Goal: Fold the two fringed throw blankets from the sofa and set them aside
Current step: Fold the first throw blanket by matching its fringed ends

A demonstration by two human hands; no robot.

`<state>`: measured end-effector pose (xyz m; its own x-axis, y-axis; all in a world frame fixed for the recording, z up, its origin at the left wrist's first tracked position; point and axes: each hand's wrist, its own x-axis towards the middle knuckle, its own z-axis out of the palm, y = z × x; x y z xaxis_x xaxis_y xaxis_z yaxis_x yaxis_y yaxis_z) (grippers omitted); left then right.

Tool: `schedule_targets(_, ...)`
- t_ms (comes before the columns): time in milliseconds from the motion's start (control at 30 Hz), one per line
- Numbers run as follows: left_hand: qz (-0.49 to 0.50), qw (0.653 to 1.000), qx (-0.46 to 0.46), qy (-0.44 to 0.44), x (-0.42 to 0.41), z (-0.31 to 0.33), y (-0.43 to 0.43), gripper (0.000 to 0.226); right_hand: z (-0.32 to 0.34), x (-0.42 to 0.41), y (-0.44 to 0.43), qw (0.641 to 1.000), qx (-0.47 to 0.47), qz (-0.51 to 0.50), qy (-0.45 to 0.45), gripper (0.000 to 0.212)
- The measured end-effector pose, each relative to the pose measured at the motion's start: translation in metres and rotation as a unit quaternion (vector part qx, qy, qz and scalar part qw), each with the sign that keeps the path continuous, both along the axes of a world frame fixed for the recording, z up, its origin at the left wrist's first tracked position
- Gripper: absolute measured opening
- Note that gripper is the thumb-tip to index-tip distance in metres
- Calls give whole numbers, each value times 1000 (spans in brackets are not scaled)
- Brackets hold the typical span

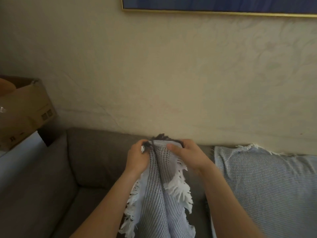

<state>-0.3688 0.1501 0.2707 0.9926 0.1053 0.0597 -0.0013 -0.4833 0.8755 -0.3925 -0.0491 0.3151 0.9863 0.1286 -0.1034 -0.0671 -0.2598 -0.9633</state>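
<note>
Throw, fringed, held up over sofa centre, top edge pinched by curled fingers of left hand and right hand, apparently to align corners; second throw draped right.

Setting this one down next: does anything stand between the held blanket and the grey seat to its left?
Nothing visible does. The left hand and right hand grip the blanket at its top, right of the grey seat. The cardboard box sits beyond the armrest; the second blanket lies to the right.
</note>
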Motion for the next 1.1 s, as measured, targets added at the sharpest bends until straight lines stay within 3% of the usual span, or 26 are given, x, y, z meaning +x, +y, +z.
schedule_targets(133, 46, 997, -66, 11, -1, -2, 8, 23, -2, 10, -4, 990, 41, -131, 17, 23)
schedule_targets(200, 103, 986, -119, 57, 0, -3, 11, 20, -2, 16, -11, 964, 94, -248, 29, 23)
schedule_targets(300, 106, 970, -195, 101, 6, -6, 16, 34, 3, 19, -12, 936, 62, -344, -32, 36)
schedule_targets(400, 84, 937, -297, 166, 12, -7, 15, 44, 7, 16, 5, 933, -82, -328, -124, 30)
schedule_targets(467, 49, 920, -342, 186, 7, 3, 8, 32, -1, 17, 25, 931, -180, -277, -157, 23)
schedule_targets(600, -12, 925, -334, 181, -2, 14, -10, 14, -19, 8, 66, 937, -254, -180, -162, 25)
schedule_targets(767, -8, 928, -341, 152, -3, 9, -10, 20, -20, 0, 68, 943, -205, -186, -184, 47)
schedule_targets(867, -13, 925, -351, 146, -5, 7, -11, 33, -19, 0, 63, 947, -185, -186, -184, 35)
schedule_targets(967, -29, 930, -338, 143, -8, 12, -13, 29, -16, -1, 64, 949, -170, -209, -162, 19)
schedule_targets(1100, -46, 937, -320, 129, -10, 16, -12, 30, -15, -6, 69, 949, -165, -242, -121, 15)
